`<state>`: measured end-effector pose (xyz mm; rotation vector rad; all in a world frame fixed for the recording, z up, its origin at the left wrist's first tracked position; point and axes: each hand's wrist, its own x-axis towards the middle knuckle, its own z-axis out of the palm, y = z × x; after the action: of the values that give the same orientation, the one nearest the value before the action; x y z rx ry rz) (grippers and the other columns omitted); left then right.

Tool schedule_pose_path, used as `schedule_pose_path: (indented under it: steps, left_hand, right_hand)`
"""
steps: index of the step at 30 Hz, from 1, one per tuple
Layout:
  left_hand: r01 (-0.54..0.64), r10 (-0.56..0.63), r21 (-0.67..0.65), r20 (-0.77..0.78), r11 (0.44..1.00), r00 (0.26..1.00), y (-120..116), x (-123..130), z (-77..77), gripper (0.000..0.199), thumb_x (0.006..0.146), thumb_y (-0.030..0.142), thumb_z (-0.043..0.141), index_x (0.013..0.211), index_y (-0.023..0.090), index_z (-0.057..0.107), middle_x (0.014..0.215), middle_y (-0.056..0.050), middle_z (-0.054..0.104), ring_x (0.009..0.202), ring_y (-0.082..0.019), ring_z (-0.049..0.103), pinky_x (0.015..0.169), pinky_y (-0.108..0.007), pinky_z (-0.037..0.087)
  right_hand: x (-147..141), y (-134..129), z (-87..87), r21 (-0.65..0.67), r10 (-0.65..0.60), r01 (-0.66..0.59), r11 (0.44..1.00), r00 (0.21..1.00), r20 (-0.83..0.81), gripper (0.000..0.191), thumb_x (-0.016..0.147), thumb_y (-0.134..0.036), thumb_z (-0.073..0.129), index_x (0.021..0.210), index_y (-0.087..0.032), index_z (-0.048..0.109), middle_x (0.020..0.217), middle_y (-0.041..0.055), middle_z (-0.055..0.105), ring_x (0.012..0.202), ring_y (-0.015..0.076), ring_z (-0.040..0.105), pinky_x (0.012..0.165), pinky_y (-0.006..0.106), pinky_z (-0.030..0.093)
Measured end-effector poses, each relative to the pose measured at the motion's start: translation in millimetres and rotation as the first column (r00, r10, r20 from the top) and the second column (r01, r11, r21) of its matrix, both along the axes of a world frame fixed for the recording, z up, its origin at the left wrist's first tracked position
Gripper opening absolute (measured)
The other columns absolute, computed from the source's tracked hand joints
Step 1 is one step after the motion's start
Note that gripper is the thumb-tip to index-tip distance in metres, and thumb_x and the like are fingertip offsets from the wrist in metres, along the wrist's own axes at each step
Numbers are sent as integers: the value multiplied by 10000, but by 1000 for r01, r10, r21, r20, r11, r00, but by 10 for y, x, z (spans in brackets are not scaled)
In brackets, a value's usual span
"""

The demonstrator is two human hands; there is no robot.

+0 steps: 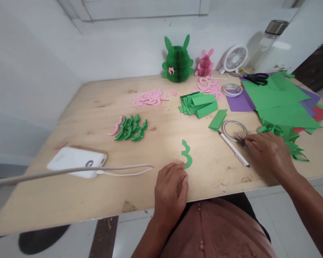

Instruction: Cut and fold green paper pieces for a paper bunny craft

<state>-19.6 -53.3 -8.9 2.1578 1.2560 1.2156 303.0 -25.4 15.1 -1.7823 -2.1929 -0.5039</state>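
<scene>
A wavy green paper cutout [187, 158] lies near the table's front edge. My left hand [171, 186] has its fingers curled, with the tips pinching the cutout's lower end. Off to the right, my right hand [270, 154] is closed around a small pair of scissors [240, 141]; only the metal end shows past the fingers. The scissors' tip overlaps a tape roll [225, 125] lying flat. Between the hands, a white pen [234, 148] rests at a slant. A folded green paper piece [218, 120] is just beyond it.
Curled green cutouts [130, 128], pink cutouts [150, 98] and folded green strips [199, 104] lie across the table. A white power bank [75, 159] with cable sits left. Paper sheets [277, 96], black scissors [255, 78], a fan [234, 58] and paper figures [178, 62] stand farther back.
</scene>
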Motion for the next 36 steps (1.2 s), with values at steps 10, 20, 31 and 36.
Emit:
schedule_pose_path:
  steps: [10,20,31,36]
  left_hand:
    - [1,-1,1,-17,1000,1000,7,2,-11,133,856,76,493,852,193,557,942,-48,656,1010,-201,571,883,-385,477]
    - [2,-1,8,-34,1000,999,5,-7,-20,120,851,80,507,858,190,551,942,-49,656,1007,-203,573,890,-386,473]
    - [3,-3,19,-16,1000,1000,8,-2,-23,130,846,65,499,853,188,541,929,-45,649,992,-197,572,889,-386,471]
    - [-5,5,27,-26,1000,1000,8,5,-10,125,843,72,503,850,191,540,907,-44,658,981,-202,575,880,-391,473]
  right_hand:
    - [-119,35,104,31,45,-52,998,983,180,245,900,-210,494,684,-196,611,599,48,633,650,230,544,631,361,293]
    - [-189,32,176,11,26,-30,999,970,240,276,896,-155,480,641,-196,580,587,43,598,671,229,538,662,358,284]
    - [-170,54,107,95,29,-51,994,975,219,273,880,-160,491,624,-189,584,572,53,575,617,211,504,635,351,282]
    - [-149,52,66,130,37,-67,989,975,218,258,868,-169,516,624,-180,598,573,48,572,585,187,491,623,336,304]
